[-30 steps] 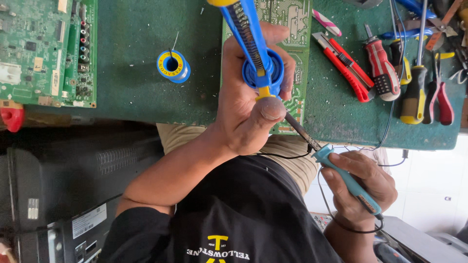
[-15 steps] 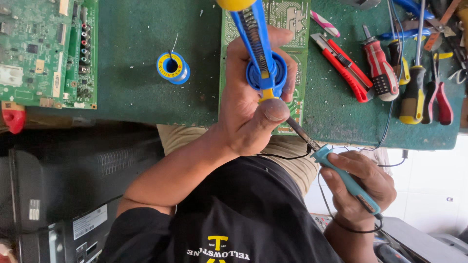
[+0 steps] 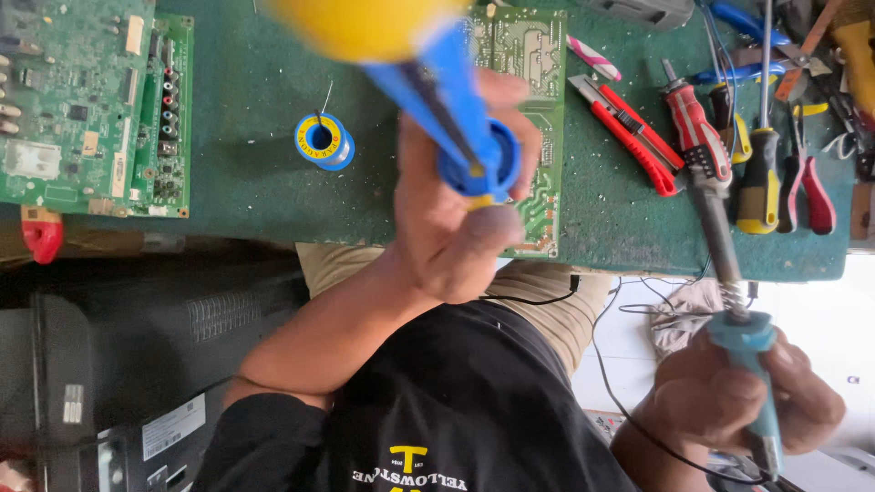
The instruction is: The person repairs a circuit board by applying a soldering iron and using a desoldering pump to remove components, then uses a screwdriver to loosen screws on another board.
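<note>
My left hand point(image 3: 447, 237) grips a blue desoldering pump point(image 3: 456, 109) with a yellow plunger knob, held upright and close to the camera, above a green circuit board point(image 3: 529, 55) on the green mat. My right hand point(image 3: 720, 401) is low on the right, off the table, closed around the teal handle of a soldering iron point(image 3: 747, 342). Its metal shaft points up over the table's front edge, next to the screwdrivers. The iron's tip is apart from the board.
A blue solder spool point(image 3: 324, 141) lies left of the board. A bigger circuit board point(image 3: 82, 100) fills the far left. A red utility knife point(image 3: 629, 132), screwdrivers point(image 3: 756, 182) and red pliers point(image 3: 807, 191) lie at right. A black appliance point(image 3: 109, 364) sits below the table.
My right hand has swung the soldering iron right, away from my left thumb and the board. The pump has risen closer to the camera.
</note>
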